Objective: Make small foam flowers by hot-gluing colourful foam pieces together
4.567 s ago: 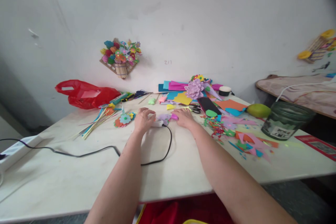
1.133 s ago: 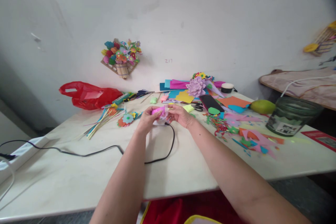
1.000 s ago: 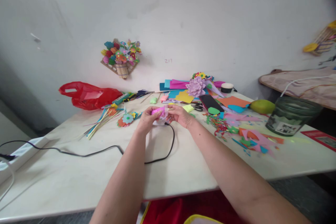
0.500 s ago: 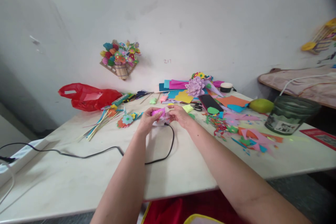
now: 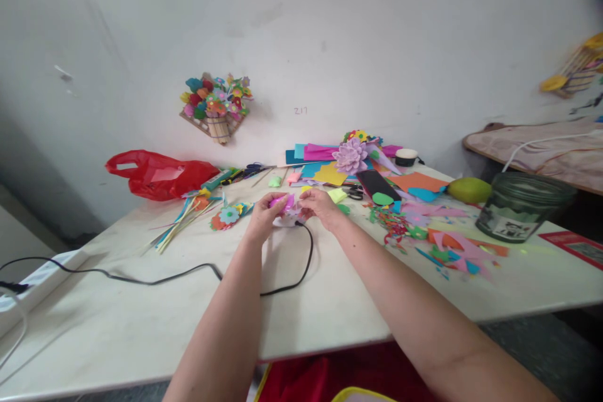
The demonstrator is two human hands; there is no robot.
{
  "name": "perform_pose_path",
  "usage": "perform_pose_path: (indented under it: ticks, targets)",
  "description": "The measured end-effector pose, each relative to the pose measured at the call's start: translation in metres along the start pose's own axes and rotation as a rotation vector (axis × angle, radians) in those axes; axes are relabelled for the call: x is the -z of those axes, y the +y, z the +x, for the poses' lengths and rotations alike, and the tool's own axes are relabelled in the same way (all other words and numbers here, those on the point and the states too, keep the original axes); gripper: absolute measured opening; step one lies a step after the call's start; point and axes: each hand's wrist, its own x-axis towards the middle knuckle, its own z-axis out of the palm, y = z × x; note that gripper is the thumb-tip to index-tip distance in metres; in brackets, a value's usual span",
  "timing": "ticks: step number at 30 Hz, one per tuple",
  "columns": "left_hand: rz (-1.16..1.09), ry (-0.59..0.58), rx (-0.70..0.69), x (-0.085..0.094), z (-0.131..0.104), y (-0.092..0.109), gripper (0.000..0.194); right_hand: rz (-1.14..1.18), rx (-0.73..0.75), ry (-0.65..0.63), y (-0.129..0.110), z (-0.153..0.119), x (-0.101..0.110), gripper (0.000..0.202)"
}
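My left hand [image 5: 264, 215] holds a small bright pink packet [image 5: 281, 202] that looks like shiny wrapping, near the middle of the white table [image 5: 325, 301]. Close by on its right, my right hand [image 5: 320, 207] has its fingers pinched together at the clear edge of the packet. Just beneath the hands is a white device [image 5: 285, 222] with a black cable [image 5: 308, 264] plugged into it; the hands cover most of it. Left of the hands lie foam flowers [image 5: 229, 215].
A red plastic bag [image 5: 162, 176] and thin sticks [image 5: 176, 226] lie to the left, a white power strip [image 5: 42, 276] at the left edge. Rightward are a phone [image 5: 377, 186], foam scraps [image 5: 459, 250], a yellow-green fruit [image 5: 469, 190] and a dark glass jar [image 5: 513, 207].
The pink packet has shifted slightly left with my left hand and shows less. The fingers of my right hand have drawn a little apart from the pink part.
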Motion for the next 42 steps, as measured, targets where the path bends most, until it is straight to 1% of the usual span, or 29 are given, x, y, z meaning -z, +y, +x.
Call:
perform_pose_path:
  ticks: [5,10,16,20,24,26,31,35,39,42]
  targets:
    - [0.011,0.013,-0.001,0.0002,-0.0001,-0.0005,0.034,-0.005,-0.004,0.002,0.0001,0.0005,-0.0007,0.018]
    - [0.010,0.007,0.001,0.0000,0.0002,-0.0014,0.034,-0.014,-0.017,-0.008,-0.0014,-0.0011,-0.0001,0.016]
    - [0.002,-0.012,0.015,-0.0003,-0.0004,-0.0003,0.035,-0.033,-0.005,0.005,-0.0024,-0.0020,-0.0012,0.018]
    - [-0.004,-0.011,0.021,0.0000,-0.0011,-0.0003,0.033,-0.061,-0.024,0.021,-0.0017,-0.0013,-0.0019,0.013]
    - [-0.027,-0.008,0.029,0.0003,-0.0015,0.0005,0.032,-0.060,-0.025,0.003,0.0011,0.0000,-0.0024,0.009]
    - [-0.035,-0.012,0.037,0.0006,-0.0014,0.0009,0.032,-0.054,-0.013,-0.001,0.0026,0.0005,-0.0027,0.012]
    - [-0.042,0.009,0.071,0.0021,-0.0003,-0.0005,0.030,-0.039,0.035,-0.002,0.0030,0.0002,-0.0037,0.029]
    - [-0.045,0.040,0.065,0.0021,0.0011,-0.0020,0.031,-0.020,0.016,0.001,0.0020,-0.0008,-0.0046,0.037]
    - [-0.027,0.082,0.033,0.0016,0.0021,-0.0026,0.033,0.013,-0.011,-0.005,0.0027,-0.0011,-0.0055,0.040]
    - [-0.027,0.073,0.029,0.0021,0.0017,-0.0026,0.034,0.032,-0.019,-0.004,0.0047,-0.0003,-0.0058,0.040]
